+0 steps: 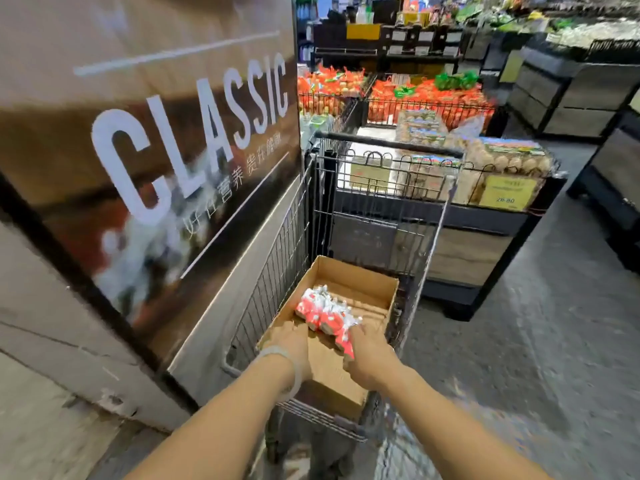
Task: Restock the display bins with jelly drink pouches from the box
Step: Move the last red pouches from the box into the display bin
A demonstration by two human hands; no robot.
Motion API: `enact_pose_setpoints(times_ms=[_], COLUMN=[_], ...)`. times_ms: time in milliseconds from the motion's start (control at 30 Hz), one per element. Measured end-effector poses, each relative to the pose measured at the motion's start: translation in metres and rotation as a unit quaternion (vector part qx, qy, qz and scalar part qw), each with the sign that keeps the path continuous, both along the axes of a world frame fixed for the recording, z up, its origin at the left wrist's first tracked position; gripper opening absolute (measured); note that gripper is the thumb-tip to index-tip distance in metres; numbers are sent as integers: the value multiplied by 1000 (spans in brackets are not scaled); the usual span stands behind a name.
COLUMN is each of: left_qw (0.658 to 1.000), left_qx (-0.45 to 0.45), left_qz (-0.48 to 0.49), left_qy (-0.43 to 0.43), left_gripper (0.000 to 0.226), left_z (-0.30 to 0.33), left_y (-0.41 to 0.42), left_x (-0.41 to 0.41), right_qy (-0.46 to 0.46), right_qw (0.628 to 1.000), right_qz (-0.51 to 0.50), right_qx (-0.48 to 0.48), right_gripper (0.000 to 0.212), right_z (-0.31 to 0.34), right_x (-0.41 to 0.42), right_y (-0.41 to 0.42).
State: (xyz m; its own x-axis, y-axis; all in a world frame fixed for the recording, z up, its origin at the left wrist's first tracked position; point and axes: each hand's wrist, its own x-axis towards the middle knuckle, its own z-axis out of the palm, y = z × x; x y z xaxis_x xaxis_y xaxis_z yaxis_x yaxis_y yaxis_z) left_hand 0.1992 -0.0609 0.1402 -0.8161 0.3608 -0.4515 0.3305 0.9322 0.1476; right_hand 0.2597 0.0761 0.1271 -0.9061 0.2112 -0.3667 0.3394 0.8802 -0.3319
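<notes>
Two bare forearms reach forward into a wire cart (349,216), which holds an open cardboard box (360,292). The left hand (289,346), with a pale bracelet (289,370) at the wrist, and the right hand (369,358) meet at a cluster of red and silver pouches (323,311) in the box's near half; whether the fingers are closed on them I cannot tell. Bare cardboard lies beyond the pouches. A wall poster (166,140) stands close along the cart's left side, open floor (540,323) spreads to the right. Past the cart, an egg display (498,168) blocks the way ahead, with bins of orange packets (426,95) behind it.
</notes>
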Motion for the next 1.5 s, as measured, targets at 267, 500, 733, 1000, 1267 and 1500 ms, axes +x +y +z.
enact_pose_setpoints(times_ms=[267,500,733,1000,1267,1500], left_qw=[994,974,979,985,958,893], left_qx=[-46,-106,9,43,0,80], left_qz=[-72,-118,-20,5,138,266], left_qy=[-74,-165,-205,-166,-253,-354], left_gripper=[61,72,63,52,67,68], left_z=[-95,-196,-287,-335,-342,-311], left_y=[70,107,133,163,166,140], left_x=[-164,-225,-248,-253,-259,-242], right_qy=[-70,-163,-136,-116,-211,-55], right_qw=[988,958,893,768,712,643], right_qz=[-133,-223,-398,-600,-644,-686], right_qx=[-46,-73,-160,-190,-182,-336], right_gripper=[37,42,42,65,78,27], right_z=[-100,-230,-325,-351,-346,-318], right_x=[-140,-178,-166,-188,-208,-204], right_y=[55,78,77,78,94,88])
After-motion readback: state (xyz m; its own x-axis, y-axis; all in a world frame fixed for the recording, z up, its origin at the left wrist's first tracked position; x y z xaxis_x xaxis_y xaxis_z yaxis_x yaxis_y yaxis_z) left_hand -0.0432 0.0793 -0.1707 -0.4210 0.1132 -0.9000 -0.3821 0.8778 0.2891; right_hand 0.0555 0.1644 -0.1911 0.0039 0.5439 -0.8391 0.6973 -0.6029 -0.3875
